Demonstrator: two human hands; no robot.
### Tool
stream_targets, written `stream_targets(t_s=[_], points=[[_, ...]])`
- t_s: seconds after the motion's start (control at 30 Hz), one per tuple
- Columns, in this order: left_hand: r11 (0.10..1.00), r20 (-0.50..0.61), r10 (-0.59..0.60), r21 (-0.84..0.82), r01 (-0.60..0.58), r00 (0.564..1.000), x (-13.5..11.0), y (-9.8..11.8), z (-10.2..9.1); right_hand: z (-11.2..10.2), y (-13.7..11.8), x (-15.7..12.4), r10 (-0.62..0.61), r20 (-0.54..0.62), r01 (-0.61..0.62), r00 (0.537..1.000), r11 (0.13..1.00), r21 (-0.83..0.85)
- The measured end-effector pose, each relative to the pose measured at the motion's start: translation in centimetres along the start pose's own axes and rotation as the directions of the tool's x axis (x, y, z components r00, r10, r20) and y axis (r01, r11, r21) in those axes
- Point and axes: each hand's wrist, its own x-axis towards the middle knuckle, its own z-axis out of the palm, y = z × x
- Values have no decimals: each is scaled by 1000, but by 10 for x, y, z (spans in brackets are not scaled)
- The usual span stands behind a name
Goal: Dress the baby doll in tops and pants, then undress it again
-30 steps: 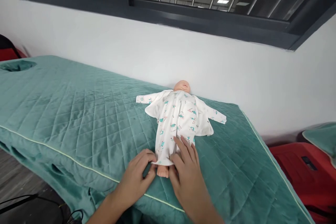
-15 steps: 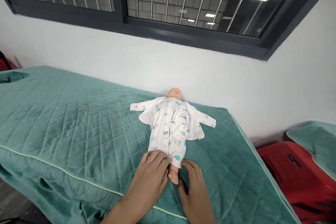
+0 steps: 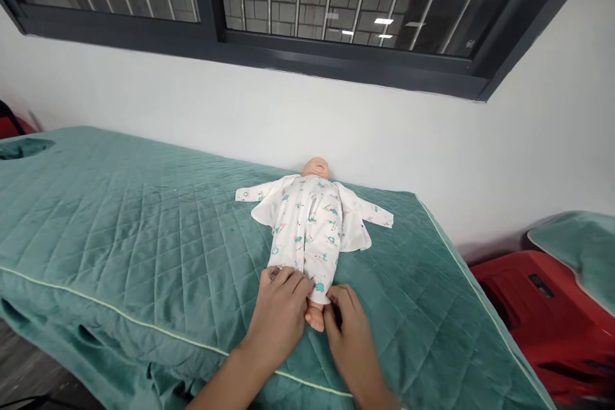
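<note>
A baby doll (image 3: 317, 168) lies on its back on a teal quilted bed (image 3: 120, 218), its head toward the white wall. It wears a white printed romper (image 3: 307, 224) with the sleeves spread out. One bare foot (image 3: 314, 318) pokes out of the right trouser leg. My left hand (image 3: 279, 311) lies over the left trouser leg's hem, fingers together and curled on the cloth. My right hand (image 3: 350, 327) pinches the right leg's hem beside the foot.
The bed's front edge with pale piping (image 3: 144, 327) runs just below my hands. A red plastic piece (image 3: 542, 314) and another teal cover (image 3: 576, 250) stand to the right. A dark-framed barred window (image 3: 307, 6) sits above the wall.
My left hand slid from beside the foot up onto the left trouser leg. My right hand came off the romper and settled at the right hem. The view tilted up slightly.
</note>
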Motion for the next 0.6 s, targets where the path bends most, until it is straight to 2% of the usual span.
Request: stream_targets(t_s=[0.13,0.27,0.37,0.6], points=[[991,-60,21,-133,-29,998,-5,-1,-3,-14,-8,0,-120,4,120,993,993,17],[956,-144,53,-278,-92,988,-14,3,-17,-31,-25,-3,-203,11,202,979,979,20],[945,-184,43,-311,-99,982,-22,7,-27,-37,-30,-9,-249,13,249,968,968,9],[955,-160,48,-281,-92,986,-39,-2,-24,-29,-12,-22,-206,114,205,972,979,20]])
